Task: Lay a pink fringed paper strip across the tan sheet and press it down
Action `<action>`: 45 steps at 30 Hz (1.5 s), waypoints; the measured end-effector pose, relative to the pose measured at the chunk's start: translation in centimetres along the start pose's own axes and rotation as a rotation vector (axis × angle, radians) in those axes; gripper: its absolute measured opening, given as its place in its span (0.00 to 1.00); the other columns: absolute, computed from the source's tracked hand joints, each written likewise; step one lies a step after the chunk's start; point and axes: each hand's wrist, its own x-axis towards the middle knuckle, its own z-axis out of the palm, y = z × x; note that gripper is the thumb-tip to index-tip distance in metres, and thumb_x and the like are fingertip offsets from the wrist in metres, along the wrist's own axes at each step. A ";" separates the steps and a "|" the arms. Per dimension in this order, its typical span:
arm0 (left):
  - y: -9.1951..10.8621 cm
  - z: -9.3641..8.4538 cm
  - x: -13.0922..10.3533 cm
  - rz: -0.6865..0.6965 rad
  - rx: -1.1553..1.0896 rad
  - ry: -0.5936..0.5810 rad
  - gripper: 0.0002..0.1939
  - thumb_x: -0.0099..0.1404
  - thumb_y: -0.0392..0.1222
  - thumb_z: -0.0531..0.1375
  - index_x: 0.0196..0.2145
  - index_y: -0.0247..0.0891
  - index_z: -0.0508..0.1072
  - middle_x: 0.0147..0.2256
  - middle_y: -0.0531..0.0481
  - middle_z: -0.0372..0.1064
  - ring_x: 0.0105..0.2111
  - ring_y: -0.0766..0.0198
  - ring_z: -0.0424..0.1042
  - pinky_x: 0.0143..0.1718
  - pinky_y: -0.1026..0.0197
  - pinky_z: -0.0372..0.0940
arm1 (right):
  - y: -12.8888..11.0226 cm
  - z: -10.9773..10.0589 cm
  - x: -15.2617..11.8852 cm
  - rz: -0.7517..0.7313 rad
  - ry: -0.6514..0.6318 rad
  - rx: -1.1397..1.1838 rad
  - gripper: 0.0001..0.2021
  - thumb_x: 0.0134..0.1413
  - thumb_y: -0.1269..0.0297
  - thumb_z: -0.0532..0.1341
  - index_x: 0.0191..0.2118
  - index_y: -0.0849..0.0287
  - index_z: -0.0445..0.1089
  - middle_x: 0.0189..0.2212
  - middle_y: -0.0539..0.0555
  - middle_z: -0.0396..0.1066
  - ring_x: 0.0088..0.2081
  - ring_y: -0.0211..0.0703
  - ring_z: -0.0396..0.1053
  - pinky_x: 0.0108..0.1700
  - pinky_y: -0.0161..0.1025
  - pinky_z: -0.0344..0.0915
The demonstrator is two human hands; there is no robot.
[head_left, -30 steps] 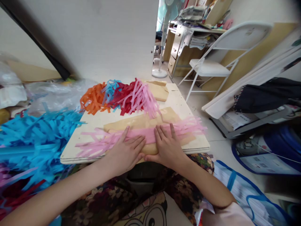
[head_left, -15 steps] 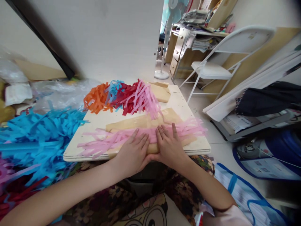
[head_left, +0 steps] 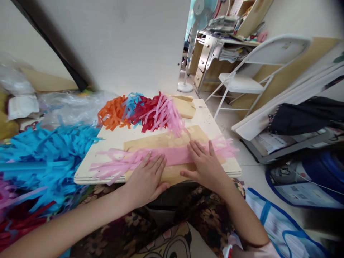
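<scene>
A strip of pink tissue paper point(head_left: 177, 156) with fringed ends lies across a sheet of brown paper point(head_left: 161, 140) on the small white board table point(head_left: 94, 147). My left hand point(head_left: 147, 175) rests flat on the left part of the pink strip, fingers extended and thumb apart. On the right part of the strip lies my right hand point(head_left: 205, 165), its fingers spread and its thumb over the brown paper. Between the two hands the plain pink middle shows. Parts of the fringe are covered by my hands.
Bundles of orange fringe point(head_left: 113, 113), red fringe point(head_left: 147, 111) and pink fringe point(head_left: 169, 114) sit at the table's back beside a folded brown paper point(head_left: 185, 107). Blue fringe point(head_left: 51, 150) is heaped at the left. A white folding chair point(head_left: 242, 82) stands at the back right.
My hands have moved apart from the middle, the left one leftward and the right one rightward. More of the flat pink middle now shows between them.
</scene>
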 end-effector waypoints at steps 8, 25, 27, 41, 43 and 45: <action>-0.2 0.2 0.1 0.044 0.027 0.039 0.39 0.51 0.62 0.47 0.48 0.22 0.59 0.50 0.35 0.56 0.50 0.53 0.55 0.53 0.48 0.42 | -4.8 2.2 -1.3 -0.202 0.079 0.090 0.45 0.39 0.34 0.39 0.51 0.73 0.54 0.51 0.64 0.54 0.54 0.49 0.48 0.56 0.53 0.30; 0.5 -1.3 1.3 -0.059 -0.018 0.050 0.25 0.58 0.53 0.47 0.42 0.27 0.66 0.42 0.37 0.66 0.42 0.54 0.65 0.53 0.44 0.39 | -2.2 1.7 -3.5 0.046 0.149 -0.016 0.33 0.47 0.44 0.48 0.48 0.71 0.60 0.47 0.63 0.60 0.51 0.50 0.53 0.56 0.52 0.35; 0.5 -2.1 2.1 -0.103 -0.012 -0.002 0.16 0.58 0.46 0.50 0.37 0.32 0.69 0.36 0.42 0.69 0.37 0.57 0.68 0.52 0.41 0.38 | -2.0 1.7 -3.3 0.065 0.196 0.001 0.25 0.49 0.50 0.50 0.46 0.66 0.63 0.45 0.59 0.63 0.51 0.50 0.54 0.55 0.54 0.34; 0.0 -1.7 3.0 0.039 -0.067 0.104 0.07 0.55 0.36 0.53 0.23 0.37 0.68 0.23 0.52 0.65 0.27 0.63 0.64 0.33 0.56 0.57 | -1.0 -0.4 0.3 -0.223 0.011 0.111 0.03 0.46 0.63 0.57 0.28 0.55 0.66 0.28 0.46 0.66 0.36 0.38 0.61 0.54 0.50 0.40; 0.2 -0.9 2.8 0.057 -0.003 0.175 0.06 0.55 0.33 0.52 0.22 0.36 0.67 0.23 0.52 0.64 0.26 0.62 0.63 0.34 0.55 0.57 | -1.0 0.1 0.5 -0.239 0.021 0.155 0.03 0.47 0.63 0.57 0.28 0.55 0.66 0.28 0.45 0.66 0.36 0.38 0.61 0.54 0.49 0.40; 0.4 -0.4 2.7 0.049 0.064 0.226 0.05 0.53 0.31 0.53 0.22 0.35 0.66 0.22 0.52 0.63 0.26 0.62 0.62 0.34 0.55 0.56 | -0.9 0.6 0.6 -0.228 0.059 0.180 0.04 0.49 0.64 0.55 0.28 0.55 0.65 0.27 0.45 0.66 0.35 0.37 0.60 0.54 0.48 0.41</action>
